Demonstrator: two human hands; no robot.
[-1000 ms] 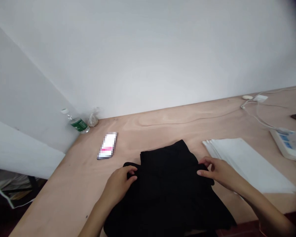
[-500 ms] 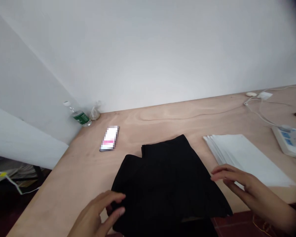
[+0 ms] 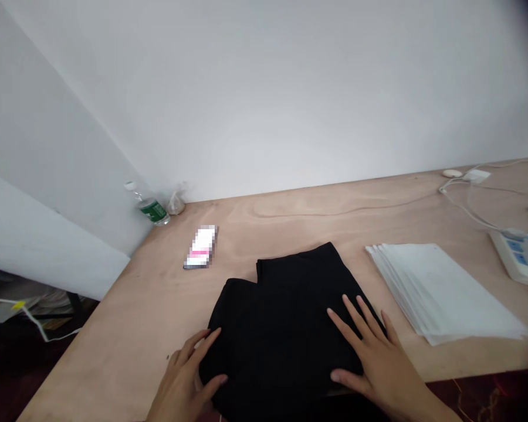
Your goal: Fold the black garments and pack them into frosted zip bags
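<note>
In the head view, a piece of soft black cloth (image 3: 286, 316) lies on the pale wooden table (image 3: 136, 316) at the bottom centre of the frame, a notch in its upper left edge. The left hand (image 3: 187, 375) is at the cloth's left edge, thumb and fingers parted over it; whether they pinch any fabric, I cannot tell. The right hand (image 3: 374, 357) lies on the cloth's right side, palm down, fingers spread wide. Right of it is a fanned stack of thin white sheets (image 3: 444, 293), near a white power strip (image 3: 517, 258) at the right edge. A phone with a blurred bright screen (image 3: 201, 246) lies left of centre, below a clear plastic bottle with a green label (image 3: 152, 209).
</note>
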